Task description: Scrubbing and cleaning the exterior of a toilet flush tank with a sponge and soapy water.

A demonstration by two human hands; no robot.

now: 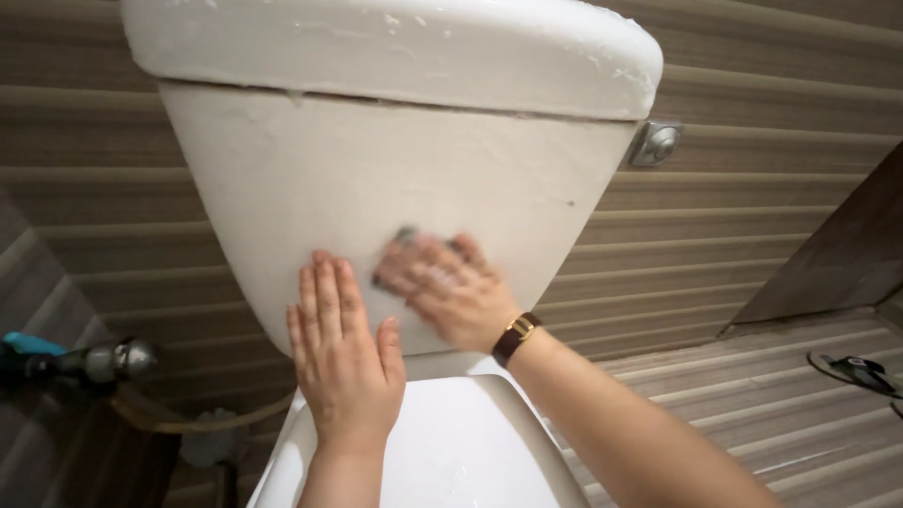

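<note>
Right hand presses a dark scrub pad flat against the front of the white toilet tank; the fingers lie spread over the pad, holding it by pressure rather than a pinch, and the hand is motion-blurred, so I read it as mid-stroke. Only the pad's top edge shows past the fingertips, the rest is hidden under them. Left hand is empty, fingers straight and close together, palm flat on the tank just left of the pad, acting as a brace. To do this well, I'd judge: keep the pad fully under the fingers so it doesn't slip out sideways, keep even pressure through the palm, overlap strokes. The tank wall looks rough and flecked above the fingertips, up to the seam under the tank lid, so that zone likely needs coverage. The chrome flush button sits well off to the right of the fingers, up high; avoid knocking it. Below both wrists is the closed toilet seat lid. A wristwatch is on the right wrist; keep it off the wet surface.
</note>
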